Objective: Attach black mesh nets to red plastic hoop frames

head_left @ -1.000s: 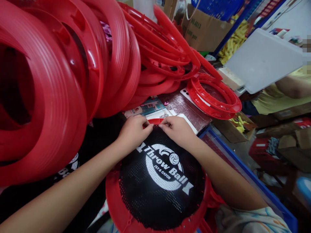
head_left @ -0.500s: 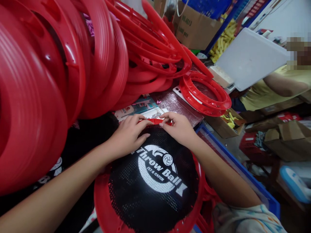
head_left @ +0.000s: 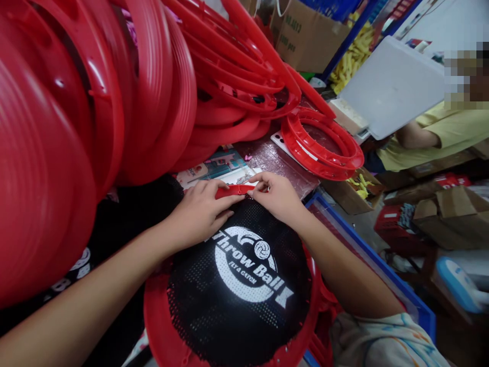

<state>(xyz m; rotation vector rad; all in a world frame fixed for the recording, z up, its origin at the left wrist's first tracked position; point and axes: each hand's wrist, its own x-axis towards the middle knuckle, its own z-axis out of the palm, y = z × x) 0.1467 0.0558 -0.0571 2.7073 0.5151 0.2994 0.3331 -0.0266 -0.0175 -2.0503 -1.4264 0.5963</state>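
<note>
A round black mesh (head_left: 237, 321), printed in white with "Throw Ball FLY & CATCH", lies over a red plastic ring (head_left: 158, 316) in front of me. My left hand (head_left: 202, 206) rests over the far left of the rim, its index fingertip pressing the mesh edge and its thumb on the mesh. Just to the right, my right hand (head_left: 277, 199) pinches the far mesh edge between thumb and bent fingers. Between the hands a short stretch of bare red rim with a small peg shows. The undersides of both hands are hidden.
Many red rings (head_left: 153, 92) are piled at left and behind. Two stacked rings (head_left: 323, 148) lie on a white phone-like object at the table's far right. A blue crate (head_left: 382, 265) stands at right. Beyond, a person in yellow (head_left: 458, 127) sits near a grey-white panel (head_left: 393, 86).
Both hands stay at the far rim. The left index finger has stretched right along the mesh edge, and more red rim shows between the hands. The view has shifted slightly.
</note>
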